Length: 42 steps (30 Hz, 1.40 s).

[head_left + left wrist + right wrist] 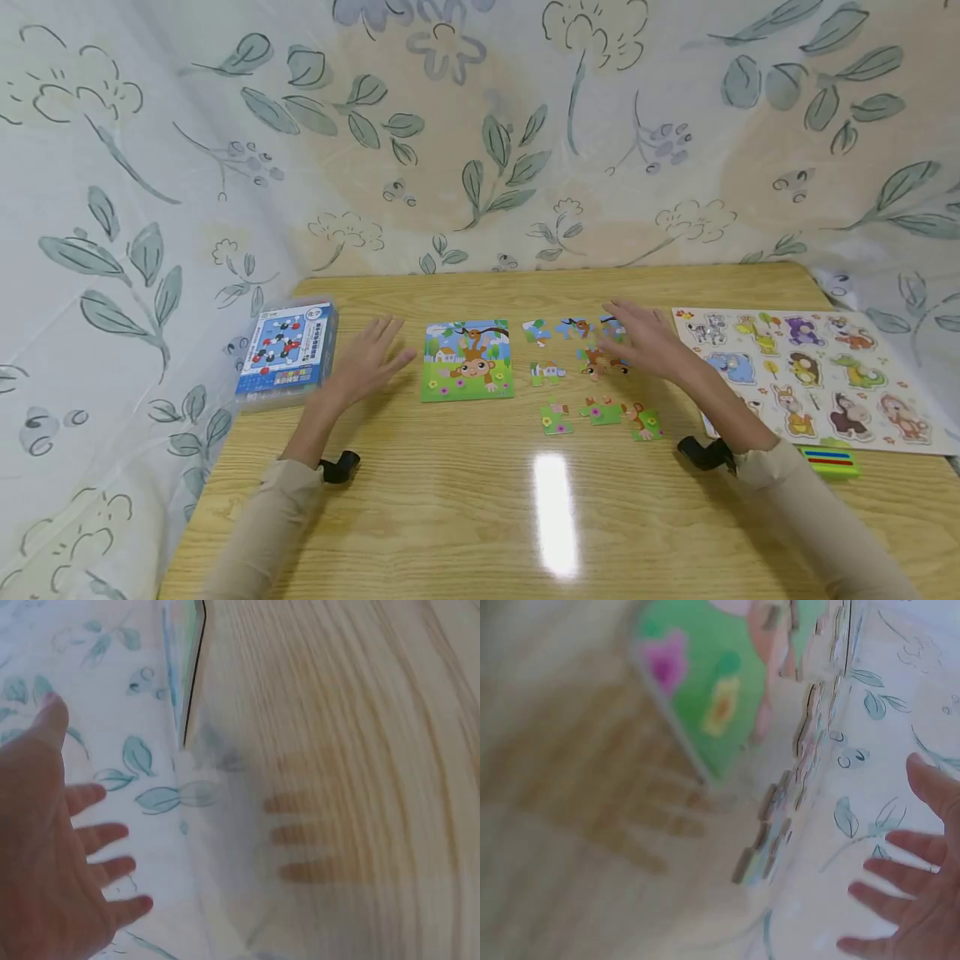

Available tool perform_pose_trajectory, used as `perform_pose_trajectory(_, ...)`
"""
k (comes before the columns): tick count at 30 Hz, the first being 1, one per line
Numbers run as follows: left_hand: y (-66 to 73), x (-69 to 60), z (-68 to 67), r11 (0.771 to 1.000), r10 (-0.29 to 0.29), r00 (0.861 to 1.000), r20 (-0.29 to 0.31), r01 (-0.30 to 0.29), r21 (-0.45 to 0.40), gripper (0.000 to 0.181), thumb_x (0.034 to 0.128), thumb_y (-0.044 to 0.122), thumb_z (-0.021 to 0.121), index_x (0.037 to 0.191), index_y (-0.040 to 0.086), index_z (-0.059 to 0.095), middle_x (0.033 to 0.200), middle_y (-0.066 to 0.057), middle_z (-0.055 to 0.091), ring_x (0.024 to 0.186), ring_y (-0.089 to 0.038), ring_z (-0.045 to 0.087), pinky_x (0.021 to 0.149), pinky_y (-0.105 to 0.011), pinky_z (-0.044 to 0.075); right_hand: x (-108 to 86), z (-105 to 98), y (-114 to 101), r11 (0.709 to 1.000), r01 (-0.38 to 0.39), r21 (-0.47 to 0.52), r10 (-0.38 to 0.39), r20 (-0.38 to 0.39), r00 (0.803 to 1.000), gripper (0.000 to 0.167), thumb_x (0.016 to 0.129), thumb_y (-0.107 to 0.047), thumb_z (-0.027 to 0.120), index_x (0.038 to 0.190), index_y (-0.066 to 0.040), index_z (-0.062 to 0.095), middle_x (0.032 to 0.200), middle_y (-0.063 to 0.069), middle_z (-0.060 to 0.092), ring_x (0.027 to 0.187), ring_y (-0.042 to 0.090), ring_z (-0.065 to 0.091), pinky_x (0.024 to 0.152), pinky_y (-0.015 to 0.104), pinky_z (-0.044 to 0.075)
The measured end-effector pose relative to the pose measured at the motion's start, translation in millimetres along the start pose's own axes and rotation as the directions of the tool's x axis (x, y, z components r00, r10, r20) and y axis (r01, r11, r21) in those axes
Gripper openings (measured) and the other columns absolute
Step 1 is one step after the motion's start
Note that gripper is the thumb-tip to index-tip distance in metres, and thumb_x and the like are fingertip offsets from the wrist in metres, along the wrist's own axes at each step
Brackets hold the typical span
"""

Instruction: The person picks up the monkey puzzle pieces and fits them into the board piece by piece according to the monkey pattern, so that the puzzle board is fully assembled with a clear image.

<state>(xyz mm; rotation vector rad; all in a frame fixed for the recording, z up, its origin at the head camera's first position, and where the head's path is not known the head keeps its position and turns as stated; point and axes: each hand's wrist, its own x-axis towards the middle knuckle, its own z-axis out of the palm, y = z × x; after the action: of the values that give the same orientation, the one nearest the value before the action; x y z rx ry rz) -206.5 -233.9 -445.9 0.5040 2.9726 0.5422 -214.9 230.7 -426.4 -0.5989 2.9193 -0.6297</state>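
My left hand (pixel 367 360) hovers with spread fingers between a blue-labelled box and a square monkey picture (pixel 467 360). In the left wrist view that same hand (pixel 67 847) holds nothing. My right hand (pixel 643 337) is held out over the right side of several loose jigsaw pieces, partly hiding some of them. Its fingers look straight and empty in the right wrist view, where the hand (pixel 919 877) is at the right edge. Among the pieces are a house piece (pixel 547 372), a green flower piece (pixel 557 419) and a monkey-arm piece (pixel 646 422).
The clear plastic box with a blue molecule label (pixel 288 348) stands at the left. An animal puzzle board (pixel 817 375) lies at the right, with a green item (pixel 828 462) with coloured bars by its near edge. Floral cloth (pixel 480 150) hangs behind the wooden table (pixel 442 500).
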Motion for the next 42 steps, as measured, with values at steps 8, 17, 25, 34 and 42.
perform_pose_trajectory(8,1.0,12.9,17.0,0.966,0.093,0.995,0.031,-0.082,-0.243,0.078,0.096,0.043,0.058,0.154,0.004,0.023,0.16,-0.023,0.02,0.149,-0.041,0.017,0.119,-0.059,0.015,40.4,5.2,-24.7,0.973,0.229,-0.014,-0.225,0.122,0.967,0.048,0.094,-0.02,0.064,0.135,0.004,0.053,0.144,0.028,0.046,0.129,0.045,0.048,0.103,0.056,0.043)
perform_pose_trajectory(17,-0.2,21.4,34.0,0.905,0.101,0.994,0.028,-0.08,-0.418,0.076,0.0965,0.037,0.059,0.154,0.003,0.023,0.161,-0.017,0.021,0.15,-0.034,0.017,0.122,-0.052,0.015,79.3,21.2,-41.9,0.94,0.335,-0.067,-0.312,0.229,0.922,0.041,0.094,-0.016,0.064,0.129,0.005,0.057,0.14,0.025,0.051,0.129,0.043,0.05,0.106,0.052,0.043)
perform_pose_trajectory(25,-5.2,18.1,47.9,0.902,0.106,0.994,0.016,-0.089,-0.423,0.075,0.0966,0.042,0.057,0.155,0.009,0.024,0.162,-0.011,0.022,0.151,-0.03,0.017,0.123,-0.049,0.014,95.4,24.7,-47.8,0.957,0.288,-0.047,-0.259,0.311,0.914,0.044,0.093,-0.017,0.065,0.133,0.002,0.056,0.145,0.024,0.046,0.133,0.041,0.046,0.107,0.05,0.043)
perform_pose_trajectory(34,-9.1,14.3,53.7,0.954,0.165,0.986,0.014,-0.157,-0.256,0.081,0.0918,0.048,0.061,0.154,0.009,0.028,0.162,-0.01,0.021,0.151,-0.035,0.015,0.119,-0.059,0.015,101.3,33.6,-38.9,0.961,0.269,-0.056,-0.238,0.326,0.915,0.034,0.091,-0.021,0.069,0.119,-0.002,0.065,0.127,0.016,0.058,0.113,0.029,0.059,0.094,0.039,0.052)
perform_pose_trajectory(42,-10.1,15.3,51.7,0.965,0.164,0.986,0.035,-0.153,-0.214,0.08,0.09,0.044,0.066,0.154,0.011,0.03,0.163,-0.008,0.02,0.152,-0.032,0.014,0.119,-0.059,0.017,104.2,34.5,-36.8,0.942,0.326,-0.08,-0.288,0.306,0.907,0.031,0.089,-0.021,0.071,0.115,-0.004,0.068,0.116,0.013,0.061,0.104,0.026,0.061,0.09,0.037,0.054)
